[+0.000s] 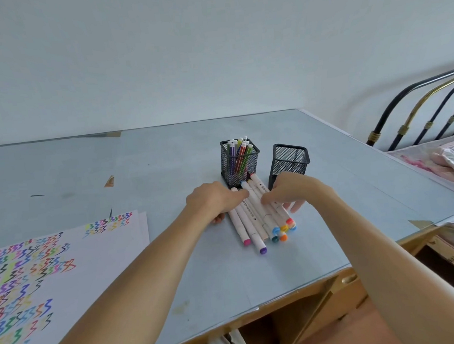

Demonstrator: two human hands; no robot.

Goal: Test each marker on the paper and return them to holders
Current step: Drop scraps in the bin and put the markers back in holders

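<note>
Marker bundle [260, 218]: white barrels, coloured caps, lying flat on the worktop [165, 163] at frame centre, caps toward the near edge. Pink and purple caps at the bundle's 7 o'clock end, blue/yellow/orange/red/teal caps clustered at 5 o'clock. Far ends of the bundle touch or nearly touch the base of the left holder.

Left mesh holder [240, 161] at 12 o'clock of the bundle: black, square, upright, full of thin coloured pens [239, 150]. Right mesh holder [289, 161] at 1 o'clock, just beside the first; contents hard to tell through the mesh.

Paper [52, 280] at 8–9 o'clock, well apart from the bundle, covered in multicolour zigzag test strokes. A second sheet edge peeks from under it.

Bed frame [432, 106] and pink bedding [450, 162] off the worktop at 3 o'clock.

Left hand [213, 200]: palm down on the bundle's left side, fingers pressed against the barrels, thumb low at the worktop. Right hand [292, 191]: palm down over the right side, fingers curled across the barrels, partly blocking the right holder's base. Both grips are loose and cupped, bracketing the bundle between them; no single marker is lifted.
</note>
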